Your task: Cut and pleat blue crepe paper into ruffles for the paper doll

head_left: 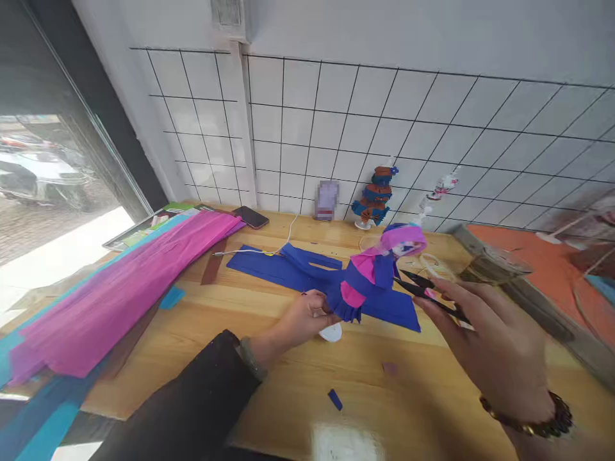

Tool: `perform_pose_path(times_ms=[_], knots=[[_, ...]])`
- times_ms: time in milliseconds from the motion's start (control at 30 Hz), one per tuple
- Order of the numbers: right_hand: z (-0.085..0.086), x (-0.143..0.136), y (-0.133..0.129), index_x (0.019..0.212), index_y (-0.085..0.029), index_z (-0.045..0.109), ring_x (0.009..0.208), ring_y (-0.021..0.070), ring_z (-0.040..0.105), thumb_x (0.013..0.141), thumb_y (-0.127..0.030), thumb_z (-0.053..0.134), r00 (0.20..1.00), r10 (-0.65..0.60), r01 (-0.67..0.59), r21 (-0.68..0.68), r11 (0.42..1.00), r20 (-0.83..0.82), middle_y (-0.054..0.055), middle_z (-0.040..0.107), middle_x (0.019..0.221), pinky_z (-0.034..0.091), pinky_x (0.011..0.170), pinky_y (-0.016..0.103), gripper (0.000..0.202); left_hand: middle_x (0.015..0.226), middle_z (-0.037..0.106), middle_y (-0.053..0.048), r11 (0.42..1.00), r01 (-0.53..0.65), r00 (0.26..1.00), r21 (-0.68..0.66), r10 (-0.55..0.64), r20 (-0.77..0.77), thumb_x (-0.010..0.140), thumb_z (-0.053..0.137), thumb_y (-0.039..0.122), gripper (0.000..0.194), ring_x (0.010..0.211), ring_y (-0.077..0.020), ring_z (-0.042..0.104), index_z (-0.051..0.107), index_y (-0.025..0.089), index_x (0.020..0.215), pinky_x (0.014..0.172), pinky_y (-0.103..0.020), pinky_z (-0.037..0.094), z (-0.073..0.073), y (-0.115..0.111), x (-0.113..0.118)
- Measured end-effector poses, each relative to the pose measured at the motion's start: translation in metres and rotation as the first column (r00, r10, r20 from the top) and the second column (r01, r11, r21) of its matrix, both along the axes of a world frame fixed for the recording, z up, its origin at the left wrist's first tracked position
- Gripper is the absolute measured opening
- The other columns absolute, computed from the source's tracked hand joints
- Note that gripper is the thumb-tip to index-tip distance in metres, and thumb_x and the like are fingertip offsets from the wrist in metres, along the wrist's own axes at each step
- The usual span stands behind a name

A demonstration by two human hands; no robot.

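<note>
My left hand (314, 314) is closed on the lower end of a tilted crepe-paper decoration (355, 291), layered in blue and pink with a fringed blue bottom edge. A pink-purple strip wraps its top. Under the left hand a white round disc (331, 332) shows in part. In my right hand (494, 339) are black tweezers (439, 301), held between thumb and fingers. Their parted tips are close to the decoration's right side; whether they touch it I cannot tell. Blue crepe paper (307, 272) lies flat behind and beneath the decoration.
Pink and blue paper sheets (129, 294) cover the table's left side. At the back are a phone (251, 217), a white cable (288, 237) and a brown-and-teal tiered decoration (377, 195). Small blue scraps (335, 399) lie in front. An orange surface (523, 256) is at right.
</note>
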State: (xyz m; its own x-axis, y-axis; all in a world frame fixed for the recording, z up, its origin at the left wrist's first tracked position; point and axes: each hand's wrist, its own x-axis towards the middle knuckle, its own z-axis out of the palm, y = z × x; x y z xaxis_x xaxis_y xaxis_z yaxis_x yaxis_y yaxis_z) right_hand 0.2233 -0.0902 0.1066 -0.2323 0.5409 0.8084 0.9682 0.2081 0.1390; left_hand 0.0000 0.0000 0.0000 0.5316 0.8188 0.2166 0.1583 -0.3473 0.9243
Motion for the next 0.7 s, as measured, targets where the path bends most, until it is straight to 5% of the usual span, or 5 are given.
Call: perform_pose_path(times_ms=[700], knots=[[0.0005,0.0043,-0.0024,0.096,-0.016,0.061,0.067,0.0147,0.06,0.07,-0.028,0.067,1.0,-0.003,0.003,-0.006,1.0,-0.008,0.005,0.063,0.08,0.044,0.06,0.024,0.029,0.068,0.052,-0.001,0.999,0.001,1.0,0.05,0.0,-0.023,0.068,0.063,0.031,0.021,0.072,-0.013,0.05,0.056,0.014,0.058,0.068,-0.025,0.038,-0.0015,0.0021,-0.0015]])
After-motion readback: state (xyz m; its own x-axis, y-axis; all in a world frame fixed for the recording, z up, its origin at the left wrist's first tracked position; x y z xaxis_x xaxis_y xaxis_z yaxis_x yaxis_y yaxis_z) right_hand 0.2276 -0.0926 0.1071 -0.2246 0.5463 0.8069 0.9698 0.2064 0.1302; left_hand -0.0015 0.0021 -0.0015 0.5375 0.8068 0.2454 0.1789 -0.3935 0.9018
